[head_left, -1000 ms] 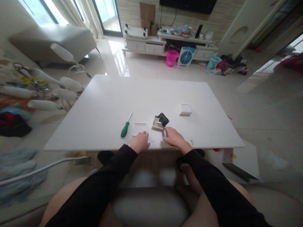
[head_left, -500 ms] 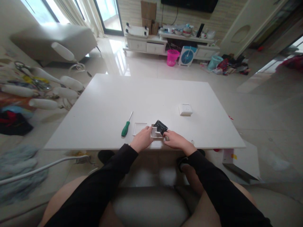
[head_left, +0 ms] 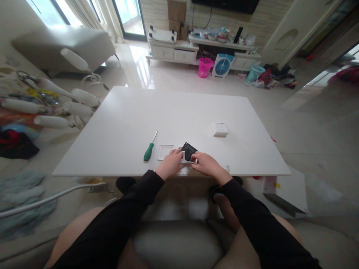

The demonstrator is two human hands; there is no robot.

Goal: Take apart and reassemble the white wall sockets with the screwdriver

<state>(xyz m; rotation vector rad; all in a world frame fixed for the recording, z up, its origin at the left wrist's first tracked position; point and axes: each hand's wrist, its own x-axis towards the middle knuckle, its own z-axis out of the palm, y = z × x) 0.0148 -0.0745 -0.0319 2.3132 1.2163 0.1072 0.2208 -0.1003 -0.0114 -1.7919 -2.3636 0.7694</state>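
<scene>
L hand (head_left: 170,164) is closed on the L side of the white box (head_left: 185,161), nr the middle of the table's (head_left: 157,108) near edge, w/ the black plate (head_left: 188,151) tilted against it; R hand (head_left: 206,163) has its fingers bent at the plate's R side, can't tell if pinching plate or box. White cover (head_left: 166,152) lies just L of the box, then the green screwdriver (head_left: 149,152), tip twd far edge; white socket (head_left: 220,129) sits twd the R edge.
</scene>
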